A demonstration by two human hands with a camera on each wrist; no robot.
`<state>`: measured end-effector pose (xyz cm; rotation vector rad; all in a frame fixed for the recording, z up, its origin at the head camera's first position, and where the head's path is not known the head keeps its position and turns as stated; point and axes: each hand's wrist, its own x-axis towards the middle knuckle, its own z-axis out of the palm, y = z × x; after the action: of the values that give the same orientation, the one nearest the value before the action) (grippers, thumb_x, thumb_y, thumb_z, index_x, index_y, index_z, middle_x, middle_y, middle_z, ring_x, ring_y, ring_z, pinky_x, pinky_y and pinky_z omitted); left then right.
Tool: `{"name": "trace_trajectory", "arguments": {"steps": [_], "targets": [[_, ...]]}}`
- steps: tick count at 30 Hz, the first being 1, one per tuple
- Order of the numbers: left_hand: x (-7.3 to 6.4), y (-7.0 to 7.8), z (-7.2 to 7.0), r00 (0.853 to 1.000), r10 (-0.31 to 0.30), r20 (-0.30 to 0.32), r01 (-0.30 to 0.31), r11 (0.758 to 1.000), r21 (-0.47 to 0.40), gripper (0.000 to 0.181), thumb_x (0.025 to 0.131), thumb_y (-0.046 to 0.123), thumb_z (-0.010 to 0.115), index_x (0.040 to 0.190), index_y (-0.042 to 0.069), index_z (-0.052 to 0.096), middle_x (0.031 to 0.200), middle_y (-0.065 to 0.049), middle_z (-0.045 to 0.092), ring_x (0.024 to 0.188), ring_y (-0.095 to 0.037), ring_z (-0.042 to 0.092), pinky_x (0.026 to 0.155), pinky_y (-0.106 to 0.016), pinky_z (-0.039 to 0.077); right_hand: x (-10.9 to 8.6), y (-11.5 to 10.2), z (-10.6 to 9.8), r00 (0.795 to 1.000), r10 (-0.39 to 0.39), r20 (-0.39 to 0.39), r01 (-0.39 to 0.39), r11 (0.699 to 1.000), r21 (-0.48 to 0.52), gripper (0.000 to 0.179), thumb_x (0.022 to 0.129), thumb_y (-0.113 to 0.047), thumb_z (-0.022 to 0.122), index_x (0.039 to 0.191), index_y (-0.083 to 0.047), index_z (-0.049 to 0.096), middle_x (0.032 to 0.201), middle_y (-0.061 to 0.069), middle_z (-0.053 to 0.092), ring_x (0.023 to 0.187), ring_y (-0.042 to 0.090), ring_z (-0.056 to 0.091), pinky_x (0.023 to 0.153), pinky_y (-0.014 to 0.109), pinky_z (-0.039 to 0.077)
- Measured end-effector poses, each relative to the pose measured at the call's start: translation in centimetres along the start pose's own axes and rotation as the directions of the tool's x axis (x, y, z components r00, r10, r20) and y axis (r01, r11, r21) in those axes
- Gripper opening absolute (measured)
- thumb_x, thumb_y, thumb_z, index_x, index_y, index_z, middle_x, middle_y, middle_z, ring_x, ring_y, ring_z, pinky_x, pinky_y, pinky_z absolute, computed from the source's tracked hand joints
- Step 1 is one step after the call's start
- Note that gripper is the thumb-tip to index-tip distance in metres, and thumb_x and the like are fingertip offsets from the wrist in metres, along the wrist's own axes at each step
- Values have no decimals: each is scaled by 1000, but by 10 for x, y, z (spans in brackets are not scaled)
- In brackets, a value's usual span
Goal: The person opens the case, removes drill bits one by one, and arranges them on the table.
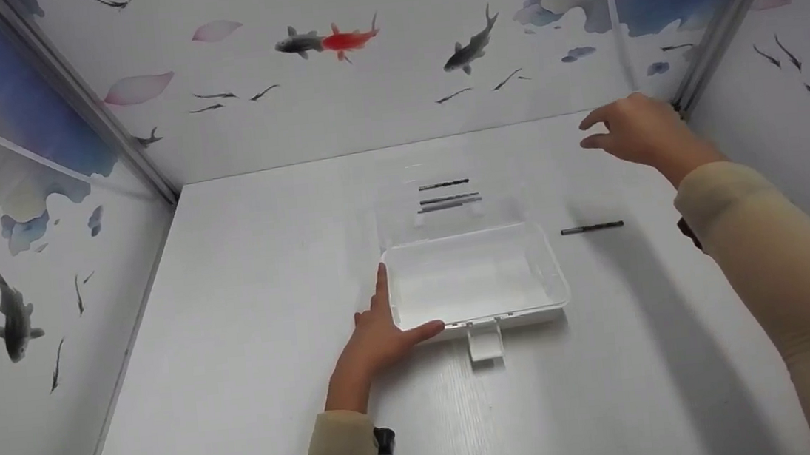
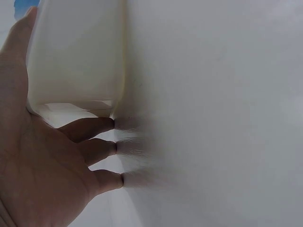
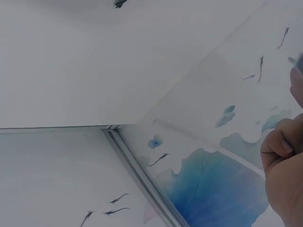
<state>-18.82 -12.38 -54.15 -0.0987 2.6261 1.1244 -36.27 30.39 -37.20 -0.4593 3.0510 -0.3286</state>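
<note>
A white plastic box (image 1: pixel 473 277) stands with its lid back, and nothing shows inside it. My left hand (image 1: pixel 375 338) rests against its near left corner, index finger along the left side and thumb along the front edge. In the left wrist view, the other fingertips (image 2: pixel 108 179) touch the table beside the box (image 2: pixel 80 52). My right hand (image 1: pixel 637 127) is raised over the table's far right, thumb and index finger apart, holding nothing. Below it lies a dark drill bit (image 1: pixel 592 227). Behind the box, thin drill bits (image 1: pixel 444 184) lie at the clear lid (image 1: pixel 397 221).
A white latch flap (image 1: pixel 485 342) sticks out from the box's front. Printed panels with fish (image 1: pixel 469 43) enclose the white table (image 1: pixel 235 311) at the back and sides. Metal posts (image 1: pixel 88 102) stand at the back corners.
</note>
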Motion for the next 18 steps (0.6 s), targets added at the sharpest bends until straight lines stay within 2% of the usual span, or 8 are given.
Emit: {"name": "trace_trajectory", "arguments": {"steps": [3,10,18], "targets": [[1,1,0,1000,-7,-2,7,1000,3,140,68,85,81,169,47,-9,178,-14,24,163,-55,12,123,-72,32,8,-19,1,999,-34,3,34,999,6,36,104,-26,70,135,-9,73,120,24,74,105,40,70,85,57,56],[1,1,2,1000,-10,1,10,1000,-4,141,68,84,82,169,47,-9,177,-15,25,163,-56,13,123,-71,32,24,-61,2,993,-98,69,100,994,-34,34,105,-26,70,135,-12,74,128,21,74,120,43,67,97,60,55],[0,1,2,1000,-6,-5,6,1000,-9,141,68,84,82,169,46,-9,178,-15,24,162,-58,13,124,-71,30,42,-105,10,983,-171,67,173,984,-33,30,104,-26,71,130,-13,77,125,16,78,114,38,71,98,57,56]]}}
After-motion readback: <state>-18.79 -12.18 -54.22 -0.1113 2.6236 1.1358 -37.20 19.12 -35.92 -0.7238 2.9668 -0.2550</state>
